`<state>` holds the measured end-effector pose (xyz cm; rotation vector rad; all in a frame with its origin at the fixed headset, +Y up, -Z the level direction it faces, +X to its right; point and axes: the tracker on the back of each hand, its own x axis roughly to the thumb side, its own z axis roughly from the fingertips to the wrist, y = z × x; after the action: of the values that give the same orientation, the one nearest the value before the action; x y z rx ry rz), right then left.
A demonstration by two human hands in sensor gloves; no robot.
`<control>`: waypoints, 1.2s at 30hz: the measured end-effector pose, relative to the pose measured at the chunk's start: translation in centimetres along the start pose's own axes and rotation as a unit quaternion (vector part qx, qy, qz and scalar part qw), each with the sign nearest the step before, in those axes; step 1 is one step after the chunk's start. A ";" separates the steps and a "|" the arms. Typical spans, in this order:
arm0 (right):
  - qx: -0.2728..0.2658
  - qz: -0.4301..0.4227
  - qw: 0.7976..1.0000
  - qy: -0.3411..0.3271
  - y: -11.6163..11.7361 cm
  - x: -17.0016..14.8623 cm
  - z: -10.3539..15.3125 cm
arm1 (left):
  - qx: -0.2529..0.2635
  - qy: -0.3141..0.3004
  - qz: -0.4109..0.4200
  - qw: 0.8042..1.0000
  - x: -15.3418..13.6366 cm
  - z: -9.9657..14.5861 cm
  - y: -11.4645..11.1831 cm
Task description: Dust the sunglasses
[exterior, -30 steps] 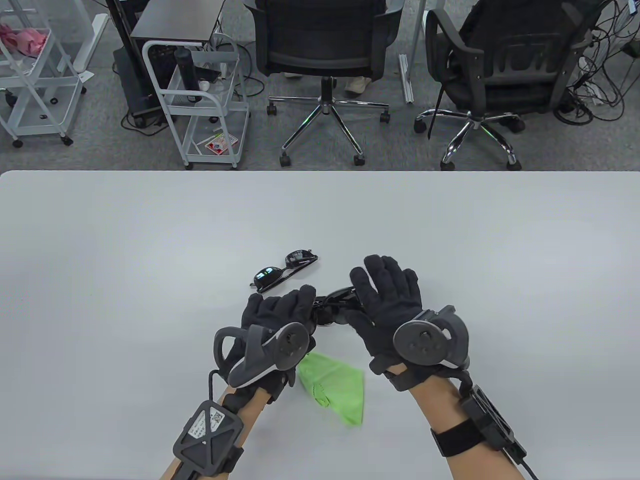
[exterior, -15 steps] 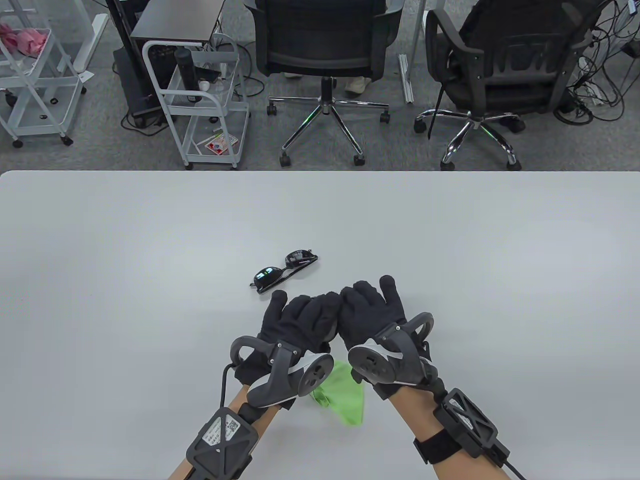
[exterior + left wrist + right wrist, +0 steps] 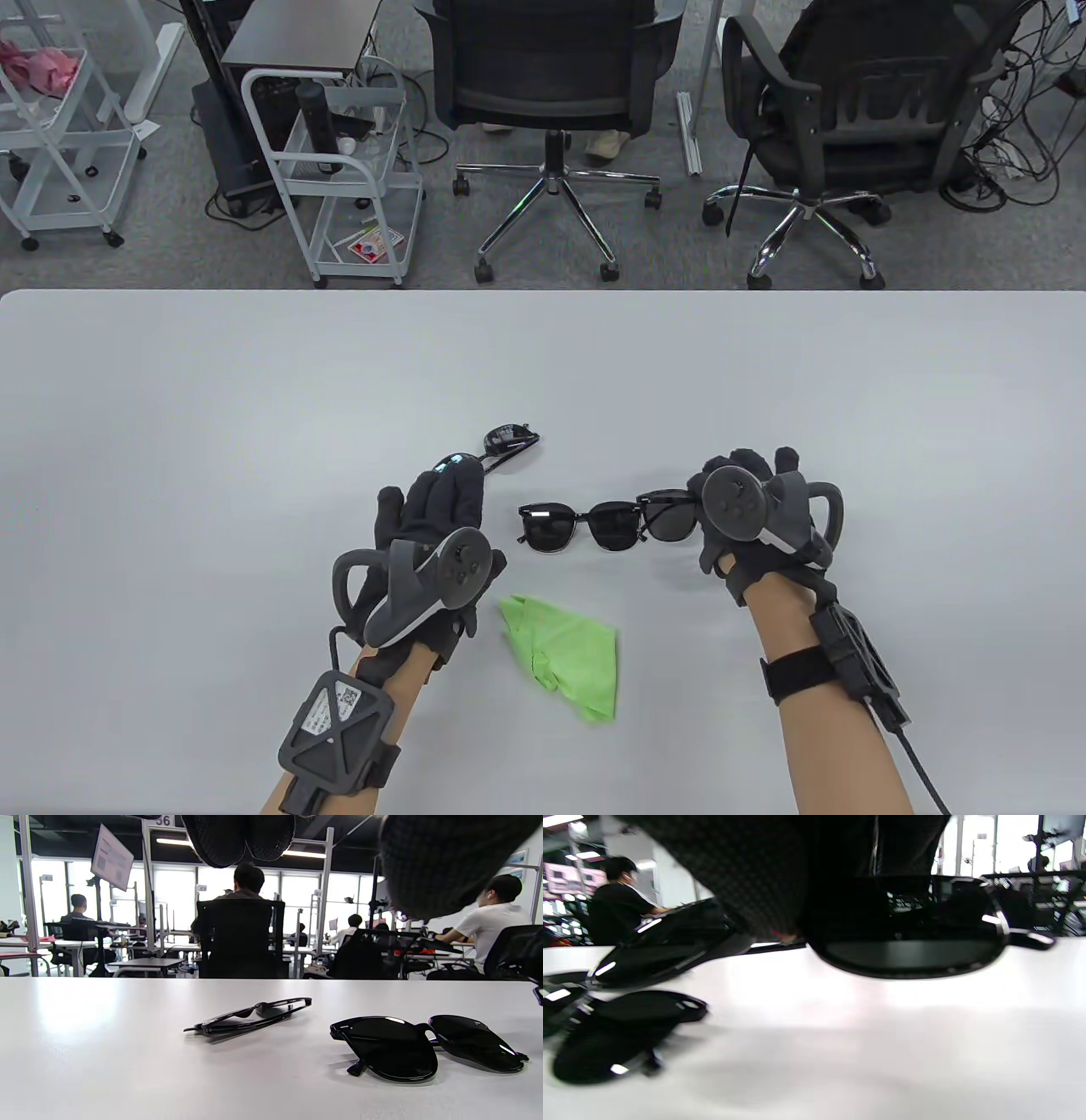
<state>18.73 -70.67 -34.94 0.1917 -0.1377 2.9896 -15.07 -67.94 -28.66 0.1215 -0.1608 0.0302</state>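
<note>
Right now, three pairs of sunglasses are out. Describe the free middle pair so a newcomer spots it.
On the white table, look between the gloved hands, just beyond the green cloth. The middle pair lies there, dark lenses up. Unlike the held pair gripped by the right hand, and the far pair half hidden by the left hand, no hand touches it.

Black knitted gloves are worn on the left hand [image 3: 437, 518] and right hand [image 3: 747, 509]; grey ringed trackers are strapped on, and black cabled modules at the wrists.
</note>
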 end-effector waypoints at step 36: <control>0.068 -0.071 0.995 -0.024 -1.0 1.2 5.0 | -0.065 0.031 0.009 0.997 -1.2 -0.7 -1.6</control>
<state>18.29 -70.06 -29.77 0.2752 0.0714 2.8540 -16.08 -69.42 -29.76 -0.0113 -0.1012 0.0421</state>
